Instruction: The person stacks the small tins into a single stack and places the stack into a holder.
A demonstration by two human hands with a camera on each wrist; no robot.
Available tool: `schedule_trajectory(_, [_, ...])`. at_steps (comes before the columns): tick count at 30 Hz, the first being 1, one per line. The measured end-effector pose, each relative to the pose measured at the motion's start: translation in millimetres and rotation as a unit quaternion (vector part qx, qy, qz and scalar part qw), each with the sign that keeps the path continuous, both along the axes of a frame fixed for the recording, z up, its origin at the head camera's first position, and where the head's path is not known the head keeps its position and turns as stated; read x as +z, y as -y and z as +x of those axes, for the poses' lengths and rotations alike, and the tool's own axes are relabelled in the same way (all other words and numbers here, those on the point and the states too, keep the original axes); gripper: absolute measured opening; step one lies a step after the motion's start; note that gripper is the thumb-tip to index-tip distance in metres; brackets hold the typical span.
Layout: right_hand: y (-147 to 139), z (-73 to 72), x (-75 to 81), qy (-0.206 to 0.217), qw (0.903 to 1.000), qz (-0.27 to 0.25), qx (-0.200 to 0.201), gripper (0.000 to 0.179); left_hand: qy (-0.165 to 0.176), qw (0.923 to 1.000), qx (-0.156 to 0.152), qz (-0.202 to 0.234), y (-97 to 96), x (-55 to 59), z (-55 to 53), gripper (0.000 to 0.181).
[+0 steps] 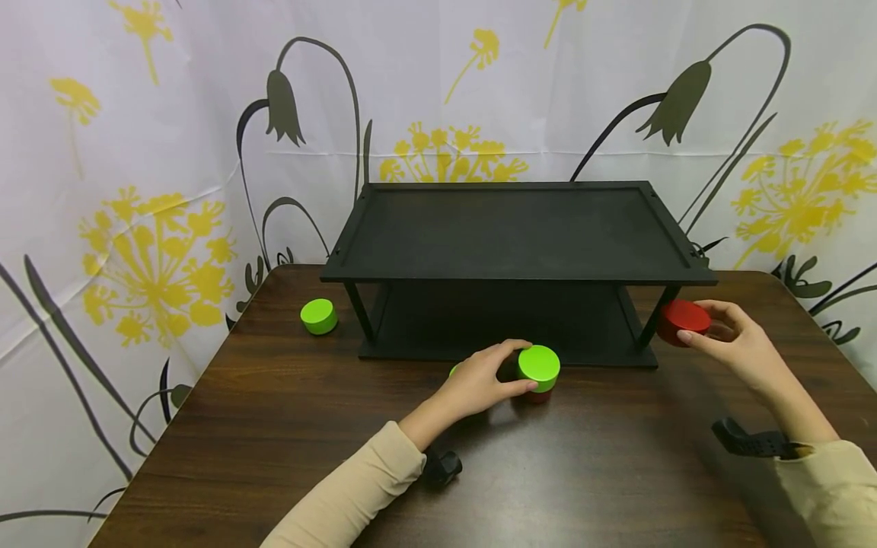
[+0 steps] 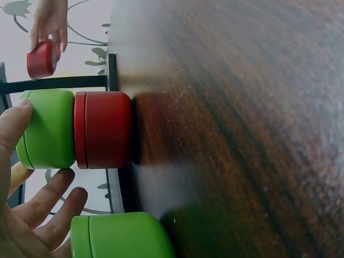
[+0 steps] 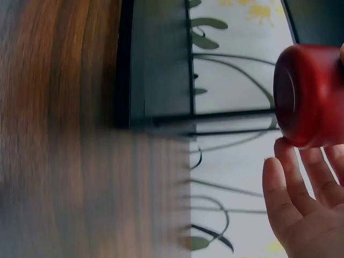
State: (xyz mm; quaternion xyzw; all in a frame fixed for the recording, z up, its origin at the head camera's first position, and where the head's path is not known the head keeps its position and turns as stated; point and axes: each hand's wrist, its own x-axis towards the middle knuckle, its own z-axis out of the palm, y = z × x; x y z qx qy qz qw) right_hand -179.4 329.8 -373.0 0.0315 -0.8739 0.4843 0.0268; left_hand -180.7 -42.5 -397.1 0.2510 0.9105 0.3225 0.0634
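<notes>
stacking and carrying of tins in hand, both hands engaged.

left hand (image 1: 479, 384) clamped on green tin (image 1: 538, 364), thumb and fingers curled round its sides; green tin seated on red tin (image 2: 105, 130), which stands on the worktop (image 1: 288, 426) just in front of the rack (image 1: 514, 228). second green tin (image 2: 121, 236) lying just beside that hand, mostly hidden in head view. right hand (image 1: 733, 342) pinching a raised red tin (image 1: 681, 321) near the rack's right leg, clear of the worktop. third green tin (image 1: 318, 316) standing well apart at left. judged: stack being placed or lifted, cannot tell which. next move calls for steady vertical handling to keep the stack aligned, and clearance past the rack leg.
</notes>
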Motion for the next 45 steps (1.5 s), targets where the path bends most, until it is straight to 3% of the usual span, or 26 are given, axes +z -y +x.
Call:
schedule_trajectory(7, [23, 1.5, 5.4, 0.005, 0.9985, 0.017, 0.052, 0.040, 0.004, 1.0000, 0.001, -0.002, -0.6, 1.6, 0.5, 0.061])
schedule_trajectory(16, [56, 1.9, 7.0, 0.006, 0.9951, -0.004, 0.099, 0.047, -0.012, 0.9999, -0.004, -0.008, -0.7, -1.0, -0.5, 0.064])
schedule_trajectory(32, [105, 4.0, 3.4, 0.009, 0.9897, -0.025, 0.141, 0.052, -0.015, 0.9999, 0.000, -0.006, 0.0, -3.2, -2.0, 0.059])
schedule_trajectory(45, [128, 0.0, -3.1, -0.004, 0.9843, -0.022, 0.175, 0.052, -0.008, 0.9999, -0.008, 0.007, 0.2, -2.8, -4.3, 0.058])
